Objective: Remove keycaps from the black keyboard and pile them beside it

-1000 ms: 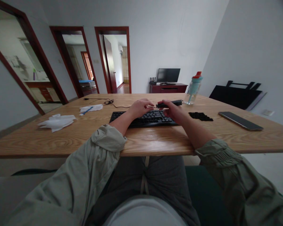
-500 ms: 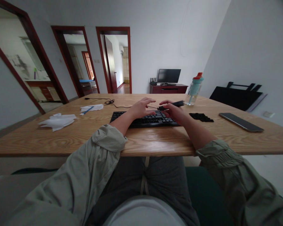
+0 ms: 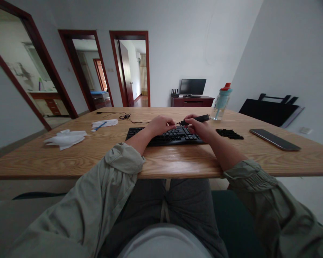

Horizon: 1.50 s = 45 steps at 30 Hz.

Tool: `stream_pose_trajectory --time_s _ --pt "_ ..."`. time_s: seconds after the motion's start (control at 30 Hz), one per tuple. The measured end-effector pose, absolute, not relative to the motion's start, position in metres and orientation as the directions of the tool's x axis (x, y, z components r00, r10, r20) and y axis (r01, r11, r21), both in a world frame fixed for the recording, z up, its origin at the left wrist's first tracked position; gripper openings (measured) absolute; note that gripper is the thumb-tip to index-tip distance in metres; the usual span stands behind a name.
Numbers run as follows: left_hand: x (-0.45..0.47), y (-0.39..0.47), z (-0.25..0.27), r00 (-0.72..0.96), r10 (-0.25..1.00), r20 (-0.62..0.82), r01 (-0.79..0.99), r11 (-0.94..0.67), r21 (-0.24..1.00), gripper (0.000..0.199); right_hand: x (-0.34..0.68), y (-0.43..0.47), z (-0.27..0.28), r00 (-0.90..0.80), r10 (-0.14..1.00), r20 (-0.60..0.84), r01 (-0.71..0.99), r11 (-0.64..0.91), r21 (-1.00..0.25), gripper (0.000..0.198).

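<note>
A black keyboard (image 3: 174,138) lies near the front edge of the wooden table, its cable running off to the back left. My left hand (image 3: 161,125) is low over its left and middle keys, fingers bent down and drawn together; anything between the fingertips is hidden. In my right hand (image 3: 197,128), above the keyboard's right part, is a slim black tool (image 3: 202,118) with a thick handle. It is tilted, its narrower end towards my left hand; its exact kind cannot be made out. Right of the keyboard lies a flat cluster of small black pieces (image 3: 229,134), which look like keycaps.
A phone (image 3: 275,139) lies at the right, and a water bottle (image 3: 221,102) with a red lid stands behind my right hand. On the left are crumpled white tissue (image 3: 66,139) and a blue stick-like tool (image 3: 100,126) on another tissue. The cable (image 3: 125,116) is bunched at the back.
My left hand has lowered towards the keys, and its spread fingers have drawn together. The black tool in my right hand has barely shifted.
</note>
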<state>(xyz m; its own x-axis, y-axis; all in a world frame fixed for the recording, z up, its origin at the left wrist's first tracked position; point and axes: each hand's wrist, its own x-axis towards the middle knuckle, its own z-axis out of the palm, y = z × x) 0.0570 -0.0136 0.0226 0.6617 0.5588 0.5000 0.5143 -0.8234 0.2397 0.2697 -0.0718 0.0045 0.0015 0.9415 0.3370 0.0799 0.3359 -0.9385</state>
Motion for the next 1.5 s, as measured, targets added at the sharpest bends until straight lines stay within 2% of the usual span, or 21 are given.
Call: stream_pose_trajectory --time_s 0.07,0.23,0.37,0.53,0.8,1.03,1.27,1.5 --pt "0.055 -0.013 0.022 0.675 0.567 0.473 0.511 -0.821 0.255 0.029 0.27 -0.071 0.005 0.036 0.944 0.327 0.113 0.322 -0.94 0.028" --pt "0.048 -0.01 0.02 0.729 0.558 0.397 0.475 -0.83 0.294 0.055 0.277 -0.072 0.007 0.031 0.931 0.363 0.263 0.343 -0.902 0.025" --pt "0.043 -0.008 0.02 0.702 0.605 0.376 0.507 -0.795 0.333 0.049 0.283 -0.073 0.009 0.021 0.927 0.373 0.44 0.327 -0.837 0.019" --pt "0.039 -0.003 0.017 0.736 0.599 0.315 0.527 -0.799 0.29 0.036 0.283 -0.072 0.006 0.023 0.935 0.354 0.503 0.295 -0.812 0.019" --pt "0.038 0.003 0.01 0.732 0.61 0.302 0.542 -0.791 0.284 0.037 0.273 -0.078 0.01 0.027 0.957 0.288 0.555 0.225 -0.801 0.016" --pt "0.038 -0.001 0.01 0.729 0.607 0.316 0.532 -0.793 0.296 0.034 0.274 -0.076 0.01 0.054 0.941 0.333 0.516 0.259 -0.816 0.019" --pt "0.039 -0.004 0.012 0.728 0.612 0.309 0.539 -0.789 0.294 0.034 0.272 -0.076 0.006 0.03 0.951 0.309 0.542 0.244 -0.804 0.021" --pt "0.039 -0.003 0.01 0.733 0.604 0.313 0.533 -0.796 0.287 0.032 0.276 -0.072 0.003 0.0 0.935 0.355 0.622 0.278 -0.732 0.021"
